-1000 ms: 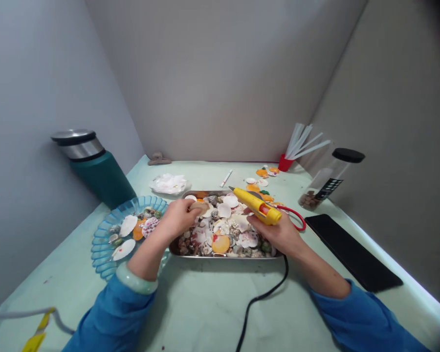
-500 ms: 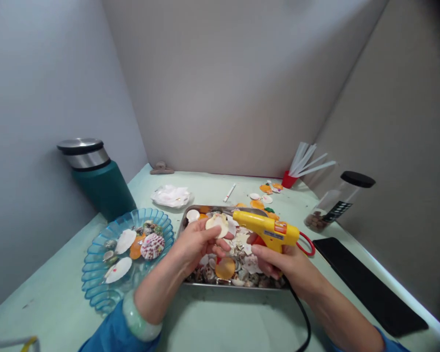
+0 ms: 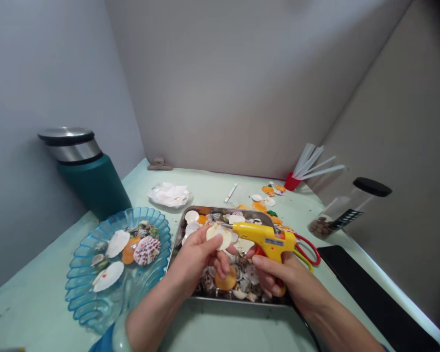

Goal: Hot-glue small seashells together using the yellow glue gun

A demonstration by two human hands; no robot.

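Note:
My left hand (image 3: 198, 256) is closed on a pale scallop shell (image 3: 220, 235), pinched between thumb and fingers above the metal tray (image 3: 179, 230). My right hand (image 3: 278, 274) grips a yellow glue gun (image 3: 266, 238). Its nozzle points left and touches the top of the shell. The tray under both hands is full of several mixed shells (image 3: 234, 286), white, orange and speckled.
A blue glass dish (image 3: 84, 288) with shells sits at the left, a teal flask (image 3: 86, 173) behind it. At the back lie crumpled white tissue (image 3: 169, 194), a red cup of glue sticks (image 3: 292, 182) and loose shells (image 3: 269, 190). A clear jar (image 3: 346, 208) and black phone (image 3: 374, 293) are at the right.
My left hand lifted the shell out of the tray and turned it up. My right hand swung the glue gun's nozzle onto it. The view also moved closer.

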